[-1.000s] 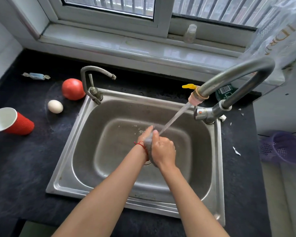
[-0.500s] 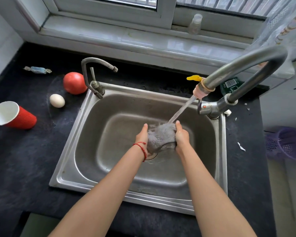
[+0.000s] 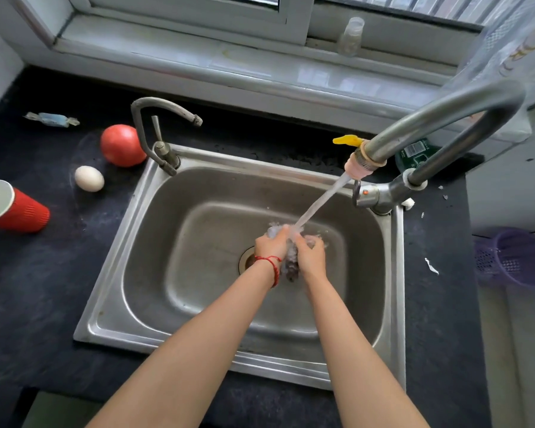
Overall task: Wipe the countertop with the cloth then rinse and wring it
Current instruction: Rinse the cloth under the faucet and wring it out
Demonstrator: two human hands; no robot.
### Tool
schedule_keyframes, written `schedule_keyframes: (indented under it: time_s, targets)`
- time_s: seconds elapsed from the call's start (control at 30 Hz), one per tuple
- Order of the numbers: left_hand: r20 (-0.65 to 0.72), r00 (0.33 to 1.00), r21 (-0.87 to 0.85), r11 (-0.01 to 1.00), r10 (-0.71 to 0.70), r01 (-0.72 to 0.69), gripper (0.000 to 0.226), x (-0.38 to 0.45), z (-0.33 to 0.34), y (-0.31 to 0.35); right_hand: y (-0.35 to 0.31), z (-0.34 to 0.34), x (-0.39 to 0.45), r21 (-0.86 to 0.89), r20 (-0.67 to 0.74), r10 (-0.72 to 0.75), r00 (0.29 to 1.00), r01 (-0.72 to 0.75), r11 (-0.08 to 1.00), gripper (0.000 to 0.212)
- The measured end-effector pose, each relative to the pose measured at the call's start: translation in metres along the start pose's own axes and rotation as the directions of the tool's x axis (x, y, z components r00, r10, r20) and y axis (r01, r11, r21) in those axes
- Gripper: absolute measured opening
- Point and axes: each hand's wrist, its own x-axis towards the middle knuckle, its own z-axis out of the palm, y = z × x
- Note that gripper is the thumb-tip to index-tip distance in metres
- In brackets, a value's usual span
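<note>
A wet grey cloth point(image 3: 292, 261) is bunched between my palms over the steel sink point(image 3: 155, 208), near the drain. My left hand point(image 3: 269, 242), with a red string on its wrist, presses it from the left. My right hand point(image 3: 312, 257) presses it from the right. Most of the cloth is hidden by my hands. Water runs from the large tap point(image 3: 445, 118) at the right and splashes on my fingers and the cloth. The dark countertop point(image 3: 44, 273) surrounds the sink.
Left of the sink lie a red tomato point(image 3: 121, 145), a white egg point(image 3: 89, 178), a tipped red paper cup point(image 3: 13, 208) and a wrapped sweet point(image 3: 51, 119). A smaller tap point(image 3: 158, 131) stands at the sink's back left corner. A purple basket point(image 3: 516, 257) sits at the right.
Half a second ago the cloth was spread open between my hands. Now my hands have closed together and squeezed it into a bunch under the running water.
</note>
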Motion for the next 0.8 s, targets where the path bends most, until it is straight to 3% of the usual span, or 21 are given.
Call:
schedule_keyframes:
  time_s: [0.1, 0.17, 0.27, 0.33, 0.43, 0.53, 0.67, 0.8]
  targets:
    - [-0.037, 0.998, 0.091, 0.995, 0.047, -0.043, 0.042, 0.003, -0.003, -0.002, 0.004, 0.004, -0.003, 0.172, 0.168, 0.235, 0.957, -0.264, 0.949, 0.047]
    - [-0.042, 0.996, 0.126, 0.989, 0.082, -0.077, 0.041, 0.005, -0.006, -0.001, 0.004, 0.009, -0.006, 0.149, 0.293, 0.318, 0.902, -0.371, 0.917, 0.06]
    - [-0.069, 0.975, 0.194, 0.962, 0.209, -0.193, 0.033, 0.005, -0.014, 0.002, 0.003, 0.017, -0.003, 0.093, 0.242, 0.216, 0.946, -0.244, 0.965, 0.062]
    - [-0.084, 0.952, 0.262, 0.928, 0.295, -0.264, 0.029, 0.005, -0.021, 0.003, 0.004, 0.018, 0.003, 0.037, 0.12, -0.009, 0.993, 0.004, 0.999, 0.049]
    - [-0.099, 0.956, 0.211, 0.945, 0.275, -0.25, 0.026, 0.006, -0.024, -0.001, 0.007, 0.02, 0.008, -0.076, 0.06, -0.237, 0.97, 0.241, 0.967, 0.02]
    - [-0.157, 0.948, 0.256, 0.938, 0.278, -0.233, 0.021, 0.005, -0.017, -0.002, 0.008, 0.028, 0.008, -0.072, -0.006, -0.186, 0.982, 0.185, 0.98, 0.012]
    - [-0.102, 0.966, 0.344, 0.92, 0.237, -0.189, 0.043, 0.009, -0.009, -0.003, 0.009, 0.029, 0.01, -0.106, -0.125, -0.109, 0.986, 0.096, 0.99, 0.036]
    - [-0.085, 0.985, 0.31, 0.943, 0.15, -0.117, 0.041, 0.015, -0.007, -0.008, 0.012, 0.026, 0.015, -0.232, -0.127, -0.074, 0.989, 0.042, 0.972, 0.048]
